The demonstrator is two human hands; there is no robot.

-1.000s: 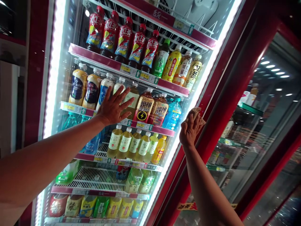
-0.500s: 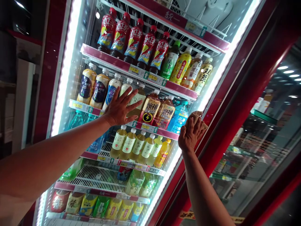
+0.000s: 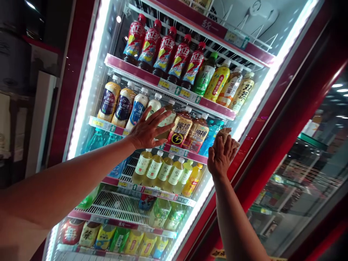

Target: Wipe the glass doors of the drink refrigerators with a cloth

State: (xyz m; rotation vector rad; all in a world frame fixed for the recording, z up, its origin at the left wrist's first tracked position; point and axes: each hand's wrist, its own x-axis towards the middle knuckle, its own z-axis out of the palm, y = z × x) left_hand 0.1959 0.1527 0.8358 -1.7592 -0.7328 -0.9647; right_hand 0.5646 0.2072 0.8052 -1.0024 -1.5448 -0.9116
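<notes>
My left hand [image 3: 150, 131] is spread flat against the glass door of a lit drinks fridge, fingers apart, holding nothing. It partly hides the bottles on the middle shelf, including a pale-labelled bottle [image 3: 167, 117]. At the right side of the door, my right hand [image 3: 220, 156] presses a crumpled brown cloth [image 3: 224, 132] against the surface, fingers laid over it. The cloth lies near the red door frame [image 3: 246, 145]. Close to that hand, behind the glass, are blue bottles [image 3: 208, 139] and brown energy drink bottles [image 3: 199, 134].
Red-capped tea bottles [image 3: 165, 50] line the upper shelf [image 3: 152, 78]. Pale yellow bottles [image 3: 154, 168] stand lower down, above a wire rack [image 3: 119, 201]. A second glass-fronted cabinet [image 3: 301, 163] stands on the right. Dark shelving and boxes [image 3: 16, 127] fill the left edge.
The view has shifted slightly, so the fridge appears farther right. My left hand stays spread on the glass. My right hand, with the cloth, has moved slightly left relative to the door.
</notes>
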